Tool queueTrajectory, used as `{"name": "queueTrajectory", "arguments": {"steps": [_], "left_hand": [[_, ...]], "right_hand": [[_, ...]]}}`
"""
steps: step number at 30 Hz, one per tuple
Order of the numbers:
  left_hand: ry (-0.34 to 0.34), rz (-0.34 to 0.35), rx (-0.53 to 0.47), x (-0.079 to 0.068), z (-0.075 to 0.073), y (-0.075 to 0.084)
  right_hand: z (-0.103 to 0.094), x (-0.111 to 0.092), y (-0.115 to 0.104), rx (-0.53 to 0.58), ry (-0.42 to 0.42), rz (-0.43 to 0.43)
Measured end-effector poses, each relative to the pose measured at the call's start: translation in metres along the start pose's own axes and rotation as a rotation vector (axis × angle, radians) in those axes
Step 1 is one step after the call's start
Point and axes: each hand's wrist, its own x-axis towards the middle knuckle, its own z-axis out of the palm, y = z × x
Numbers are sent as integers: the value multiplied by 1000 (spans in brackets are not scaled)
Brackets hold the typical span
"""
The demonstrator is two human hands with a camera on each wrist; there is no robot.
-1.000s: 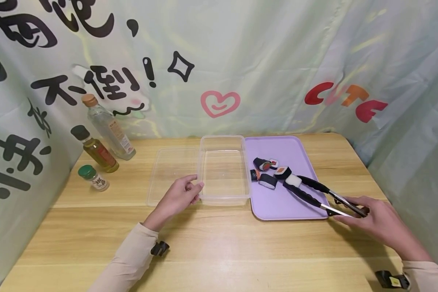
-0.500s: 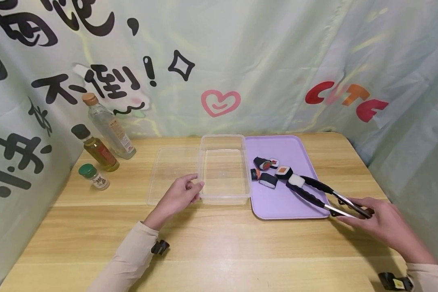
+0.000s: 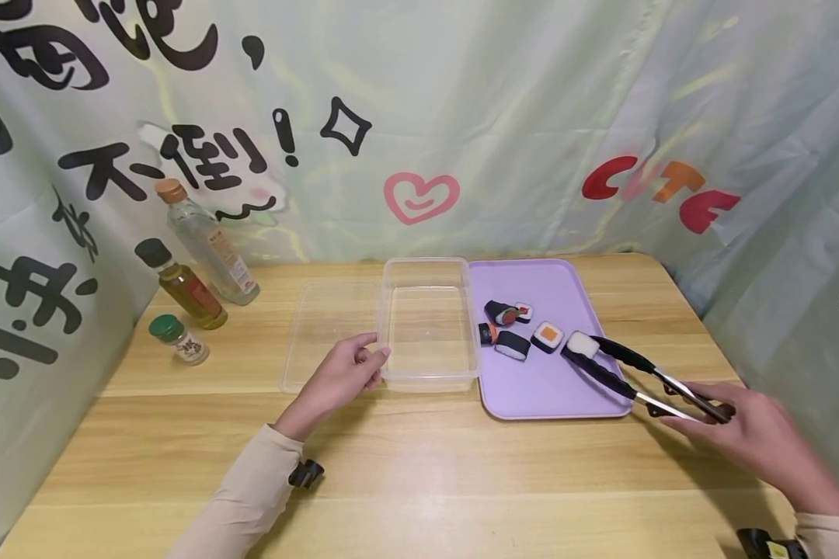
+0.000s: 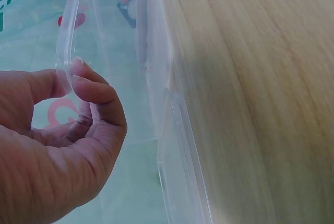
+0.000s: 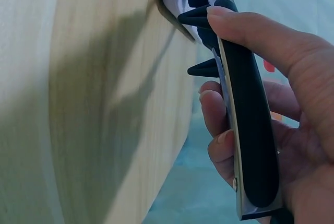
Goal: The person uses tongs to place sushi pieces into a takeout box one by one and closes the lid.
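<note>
My left hand (image 3: 342,374) pinches the near-left rim of a clear plastic box (image 3: 429,380); the left wrist view shows the thumb and index finger on that rim (image 4: 63,75). My right hand (image 3: 762,439) holds black-and-silver tongs (image 3: 604,378), seen close up as the tongs' handle (image 5: 250,114) in the right wrist view. Between the tong tips is a white-topped sushi piece (image 3: 583,344), over the purple tray (image 3: 531,397). Left of it lies a sushi roll with an orange centre (image 3: 547,337). Several more pieces, one a dark-wrapped roll (image 3: 513,345), lie near the tray's left edge.
A flat clear lid (image 3: 308,334) lies left of the box. Farther left stand a green-capped shaker (image 3: 179,341), a bottle of yellowish liquid (image 3: 192,295) and a tall clear bottle (image 3: 213,252). A printed curtain (image 3: 531,116) hangs behind the wooden table (image 3: 419,481).
My right hand has drawn the tongs rightward with the white-topped piece. The orange-centred roll now lies apart from it, its face turned more upward. My left hand stays on the box rim.
</note>
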Motion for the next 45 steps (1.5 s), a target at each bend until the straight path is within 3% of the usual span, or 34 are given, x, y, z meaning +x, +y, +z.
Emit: {"name": "queueTrajectory", "arguments": {"steps": [5, 16, 30, 37, 45], "left_hand": [[1, -3, -4, 0, 0, 0], [-1, -1, 7, -1, 0, 2], [-10, 1, 8, 0, 0, 1], [-9, 13, 19, 0, -1, 2], [-6, 19, 35, 0, -1, 2]], "right_hand": [[-5, -1, -2, 9, 20, 5], [-17, 14, -23, 80, 88, -85], [-14, 48, -57, 112, 43, -147], [-9, 69, -73, 115, 38, -257], [-1, 89, -96, 134, -9, -231]]}}
